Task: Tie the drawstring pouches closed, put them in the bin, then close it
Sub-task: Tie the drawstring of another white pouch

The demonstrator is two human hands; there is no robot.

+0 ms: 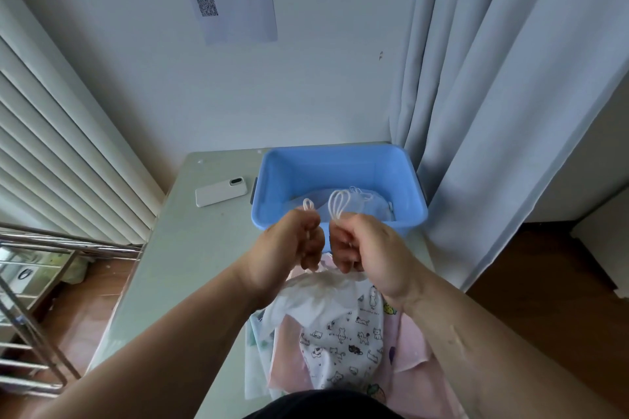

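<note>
A white pouch printed with small cats (pixel 340 333) hangs gathered at its neck just below my fists. My left hand (pixel 289 248) grips one white drawstring loop (pixel 308 205), which sticks up above the fist. Close beside it, my right hand (pixel 360 245) grips the other drawstring loop (pixel 337 206). Behind the hands stands an open blue bin (pixel 269 180) on the table, with a pale pouch (pixel 367 204) lying inside. Several more pouches, pink and printed (pixel 412 350), lie piled on the table under the cat pouch.
A white phone (pixel 221 190) lies on the pale table (pixel 177 265) left of the bin. Grey curtains (pixel 493 112) hang at the right, close to the bin. A metal rack (pixel 41 299) stands at the lower left beside the table. No bin lid is in view.
</note>
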